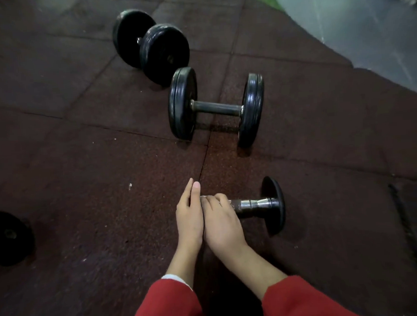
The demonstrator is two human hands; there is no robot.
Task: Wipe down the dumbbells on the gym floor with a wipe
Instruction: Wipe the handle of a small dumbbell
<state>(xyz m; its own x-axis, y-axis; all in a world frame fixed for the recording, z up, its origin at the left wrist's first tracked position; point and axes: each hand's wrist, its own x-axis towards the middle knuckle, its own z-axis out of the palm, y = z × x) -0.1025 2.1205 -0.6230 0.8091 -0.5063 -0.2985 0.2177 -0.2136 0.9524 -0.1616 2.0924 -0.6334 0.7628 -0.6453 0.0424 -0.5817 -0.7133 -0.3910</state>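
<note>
On the dark rubber floor (82, 164), the right hand (221, 223) curls over the chrome bar of the nearest dumbbell (265, 205), a sliver of white wipe (204, 197) showing at its fingertips. The left hand (189, 216) stands beside it, fingers straight, touching it. Two larger dumbbells (217, 108) (152, 46) lie beyond, and a black weight (8, 237) sits at far left.

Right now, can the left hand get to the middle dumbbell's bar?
Probably yes. The left hand is open, and only bare floor lies between it and the middle dumbbell, though it would need a forward stretch.
</note>
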